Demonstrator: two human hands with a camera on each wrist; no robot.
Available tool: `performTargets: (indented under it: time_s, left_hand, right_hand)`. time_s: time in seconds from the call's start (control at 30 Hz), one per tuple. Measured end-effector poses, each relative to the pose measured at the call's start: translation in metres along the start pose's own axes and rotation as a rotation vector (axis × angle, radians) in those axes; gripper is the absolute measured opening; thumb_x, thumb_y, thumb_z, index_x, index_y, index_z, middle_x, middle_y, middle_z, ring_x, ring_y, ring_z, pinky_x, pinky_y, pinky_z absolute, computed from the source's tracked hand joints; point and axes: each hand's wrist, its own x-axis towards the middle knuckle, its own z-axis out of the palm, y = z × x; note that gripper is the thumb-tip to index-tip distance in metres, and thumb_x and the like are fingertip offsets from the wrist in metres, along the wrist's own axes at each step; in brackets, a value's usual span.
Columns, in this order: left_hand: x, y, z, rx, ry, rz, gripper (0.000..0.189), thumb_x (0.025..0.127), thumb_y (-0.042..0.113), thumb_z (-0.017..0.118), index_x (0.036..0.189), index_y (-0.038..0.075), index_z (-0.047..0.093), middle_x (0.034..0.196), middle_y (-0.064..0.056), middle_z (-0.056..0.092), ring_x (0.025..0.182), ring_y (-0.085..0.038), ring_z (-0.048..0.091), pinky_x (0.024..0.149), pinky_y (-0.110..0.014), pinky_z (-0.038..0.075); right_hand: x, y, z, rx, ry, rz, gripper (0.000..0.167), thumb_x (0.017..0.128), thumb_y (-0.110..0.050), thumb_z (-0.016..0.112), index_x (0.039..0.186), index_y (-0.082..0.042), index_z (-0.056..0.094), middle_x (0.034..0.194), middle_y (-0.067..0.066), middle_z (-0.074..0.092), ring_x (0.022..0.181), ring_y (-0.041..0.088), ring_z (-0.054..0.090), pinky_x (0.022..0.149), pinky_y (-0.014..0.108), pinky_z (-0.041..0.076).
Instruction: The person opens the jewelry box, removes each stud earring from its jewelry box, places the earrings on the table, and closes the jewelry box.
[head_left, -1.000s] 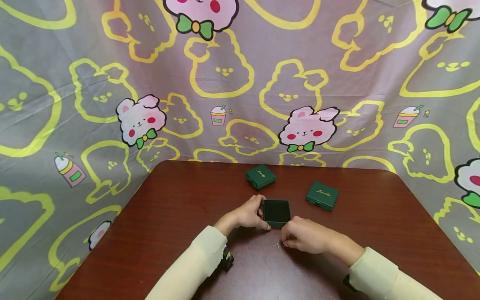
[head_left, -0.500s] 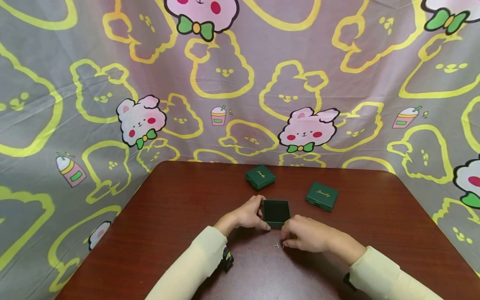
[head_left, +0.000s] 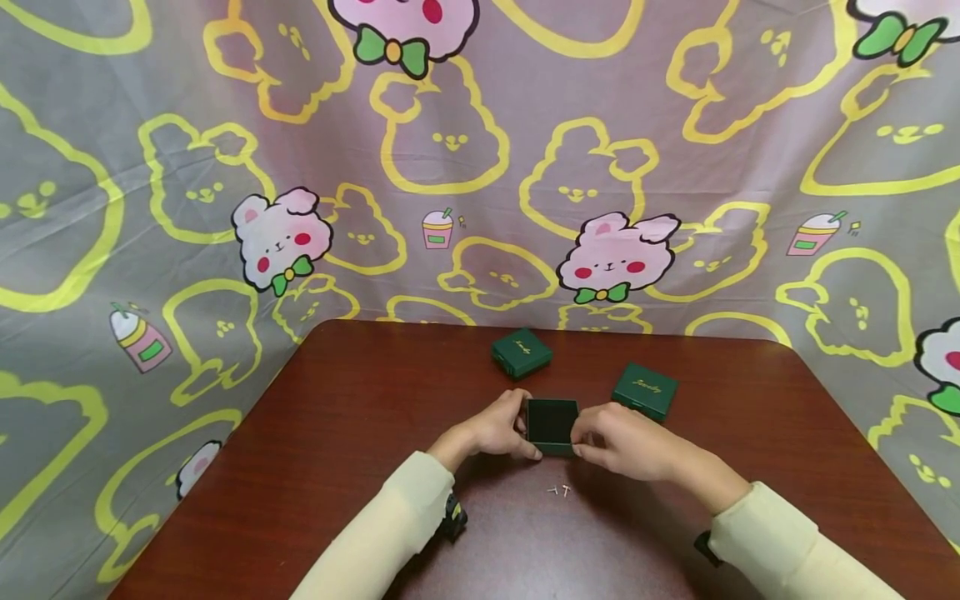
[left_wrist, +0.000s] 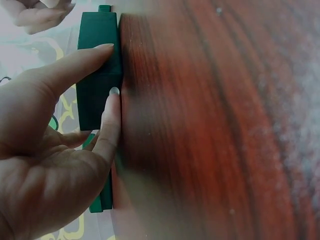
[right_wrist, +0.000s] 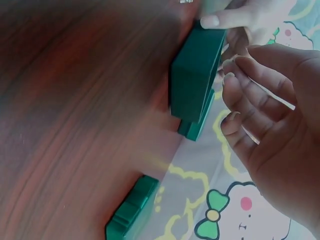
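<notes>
A dark green jewelry box (head_left: 553,422) stands lidless at the middle of the table, its dark inside facing up. My left hand (head_left: 497,423) grips its left side, thumb at the near wall and fingers round the far-left corner. My right hand (head_left: 618,440) is at the box's right edge, with curled fingertips overlapping the near-right corner. In the right wrist view the right hand's fingers (right_wrist: 242,92) bend with the thumb near the index fingertip; I cannot tell whether something tiny is between them. Two small silvery pieces, one T-shaped (head_left: 566,491), lie in front of the box.
Two closed green jewelry boxes with gold lettering stand farther back, one behind the open box (head_left: 521,352) and one to its right (head_left: 646,391), near my right hand. The brown wooden table (head_left: 360,433) ends at a patterned cloth backdrop (head_left: 480,167).
My right hand has moved from beside the small silvery pieces up to the open box's right edge, leaving the T-shaped piece uncovered. My left hand and the box stay put.
</notes>
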Motion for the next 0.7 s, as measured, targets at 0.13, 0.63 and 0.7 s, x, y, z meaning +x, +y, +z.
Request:
performTargets:
  time_s: [0.13, 0.63, 0.7]
  left_hand:
    - [-0.001, 0.001, -0.001, -0.004, -0.004, -0.002, 0.075, 0.07, 0.008, 0.093, 0.129, 0.004, 0.047, 0.111, -0.01, 0.049, 0.092, -0.016, 0.053, 0.081, -0.027, 0.044]
    - [-0.004, 0.002, -0.001, 0.003, -0.005, -0.011, 0.077, 0.071, 0.009, 0.093, 0.132, 0.003, 0.046, 0.112, -0.012, 0.049, 0.095, -0.019, 0.054, 0.082, -0.027, 0.043]
    - [-0.004, 0.002, 0.0, -0.002, -0.005, -0.01, 0.078, 0.071, 0.009, 0.093, 0.133, 0.002, 0.046, 0.112, -0.013, 0.049, 0.095, -0.02, 0.054, 0.082, -0.027, 0.043]
  right_hand:
    - [-0.001, 0.005, -0.001, -0.019, 0.019, 0.022, 0.007, 0.094, -0.013, 0.073, 0.1, -0.015, 0.072, 0.087, -0.015, 0.06, 0.075, 0.001, 0.056, 0.068, 0.025, 0.05]
    - [-0.004, 0.027, -0.016, -0.049, 0.082, 0.137, 0.029, 0.091, -0.016, 0.078, 0.119, -0.013, 0.069, 0.108, -0.003, 0.067, 0.094, 0.014, 0.064, 0.079, 0.033, 0.056]
    - [-0.005, 0.031, -0.018, -0.041, 0.09, 0.158, 0.031, 0.091, -0.015, 0.078, 0.12, -0.012, 0.068, 0.11, 0.0, 0.067, 0.096, 0.017, 0.064, 0.08, 0.036, 0.056]
